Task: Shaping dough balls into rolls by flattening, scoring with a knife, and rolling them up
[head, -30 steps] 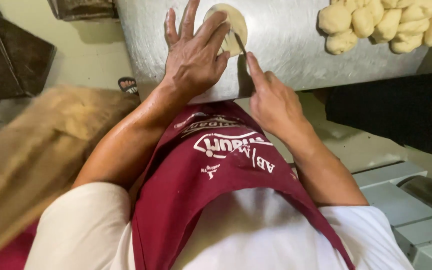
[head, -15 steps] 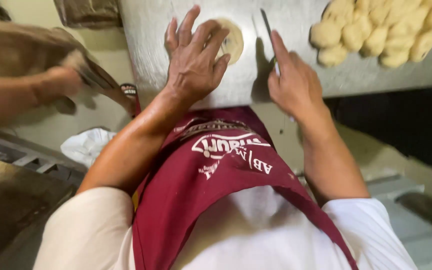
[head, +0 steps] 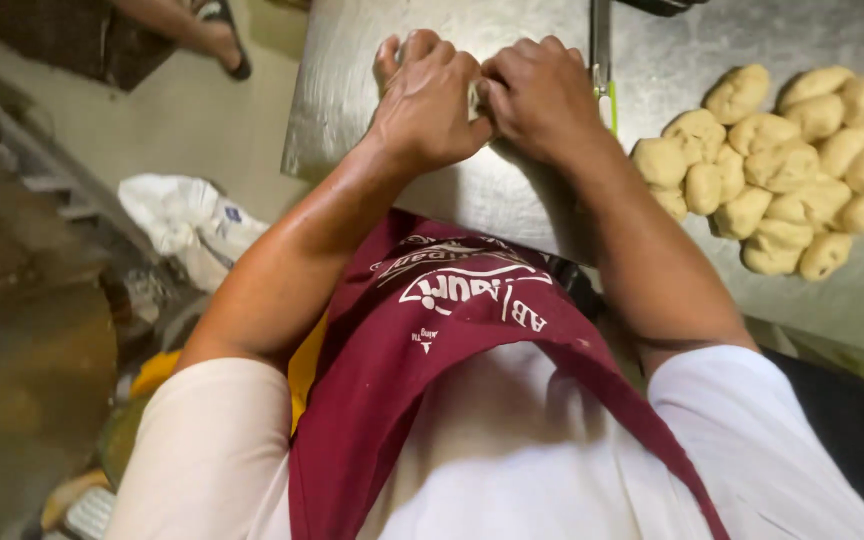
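I see my left hand (head: 430,95) and my right hand (head: 542,95) pressed knuckle to knuckle, both curled tight around a small piece of dough (head: 473,97), of which only a pale sliver shows in the gap between them. The rest is hidden, so I cannot tell its shape.

I judge the piece light, soft and easily dented; it will take the print of any hard squeeze and may stick to warm skin. I would hold it with cupped palms and fingertips around its edge, not pinch it in the middle.

Just beyond my right hand a knife (head: 601,50) with a green bit on its handle lies on the steel table (head: 352,110), blade pointing away from me. Further to the right of that hand sits a heap of dough balls (head: 782,160), touching one another, well apart from the piece I hold. The metal looks smooth, dull and lightly smeared, so I expect dough to slide on it a little.

To the left of my left hand the table ends; below it is pale floor, a crumpled white bag (head: 187,225), and farther off another person's foot in a sandal (head: 217,35). A dark red apron (head: 422,340) hangs beneath my arms.
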